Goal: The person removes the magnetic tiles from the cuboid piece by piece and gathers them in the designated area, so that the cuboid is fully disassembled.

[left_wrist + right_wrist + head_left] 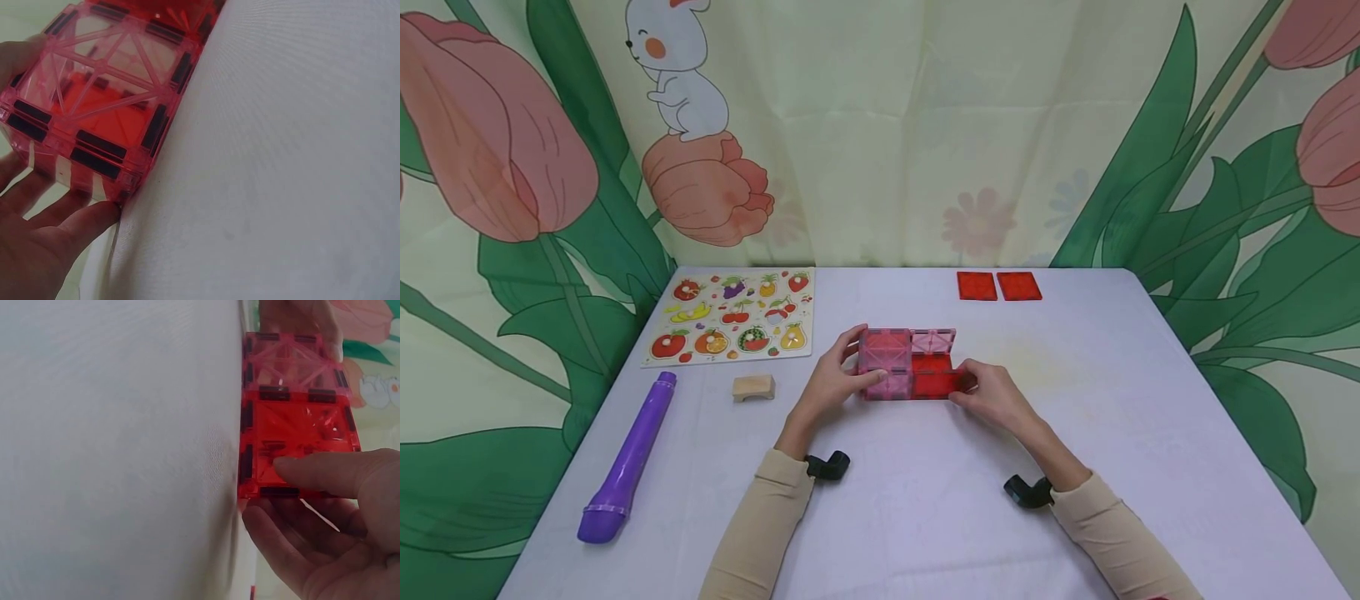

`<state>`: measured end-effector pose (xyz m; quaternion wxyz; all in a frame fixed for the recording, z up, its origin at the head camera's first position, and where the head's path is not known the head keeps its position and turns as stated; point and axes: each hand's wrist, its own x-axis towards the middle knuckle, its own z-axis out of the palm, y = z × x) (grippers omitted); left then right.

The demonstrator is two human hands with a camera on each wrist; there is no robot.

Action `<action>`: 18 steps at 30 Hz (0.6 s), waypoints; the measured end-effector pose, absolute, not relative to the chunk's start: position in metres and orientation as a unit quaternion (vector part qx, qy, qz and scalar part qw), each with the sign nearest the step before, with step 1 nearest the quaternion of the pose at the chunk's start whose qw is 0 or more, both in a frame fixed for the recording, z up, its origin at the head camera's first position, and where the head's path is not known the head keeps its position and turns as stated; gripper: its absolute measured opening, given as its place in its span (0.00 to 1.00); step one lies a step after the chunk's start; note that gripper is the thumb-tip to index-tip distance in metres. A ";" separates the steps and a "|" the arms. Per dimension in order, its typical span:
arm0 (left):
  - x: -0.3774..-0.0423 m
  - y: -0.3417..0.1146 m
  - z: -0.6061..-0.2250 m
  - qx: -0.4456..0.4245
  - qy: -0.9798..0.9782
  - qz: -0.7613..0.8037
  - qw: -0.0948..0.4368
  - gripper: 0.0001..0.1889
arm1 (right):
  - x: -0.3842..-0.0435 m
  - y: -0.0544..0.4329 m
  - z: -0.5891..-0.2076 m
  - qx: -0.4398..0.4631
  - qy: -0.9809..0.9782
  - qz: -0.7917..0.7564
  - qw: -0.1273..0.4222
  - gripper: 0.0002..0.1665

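Observation:
Translucent magnetic tiles are joined into a boxy structure in the middle of the table in the head view. Its left part is a cube of pink magnetic tiles [885, 350], and red magnetic tiles [930, 386] form the right part. Another pink tile [933, 340] stands at the back right, behind the red ones. My left hand [829, 379] holds the pink cube, thumb at the front and fingers around its left side. Opposite it, my right hand [997, 398] pinches the red end; in the right wrist view the thumb presses the red tile [303, 425] with fingers at its end.
Two loose red tiles [977, 286] lie at the back of the table. A fruit puzzle board [752, 315] sits at back left, with a small wooden arch block [753, 387] in front of it. Along the left edge lies a purple toy microphone [631, 458].

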<state>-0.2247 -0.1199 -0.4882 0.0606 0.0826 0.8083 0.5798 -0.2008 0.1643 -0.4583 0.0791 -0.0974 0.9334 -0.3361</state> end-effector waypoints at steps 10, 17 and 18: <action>-0.225 -0.120 -0.489 0.085 0.807 0.582 0.058 0.49 | -0.195 0.164 -0.457 -0.101 0.934 -0.330 0.091 0.15; -0.225 -0.120 -0.488 0.085 0.807 0.581 0.061 0.48 | -0.193 0.164 -0.460 -0.103 0.934 -0.330 0.094 0.16; -0.225 -0.120 -0.488 0.085 0.807 0.581 0.060 0.48 | -0.193 0.165 -0.460 -0.102 0.933 -0.331 0.095 0.16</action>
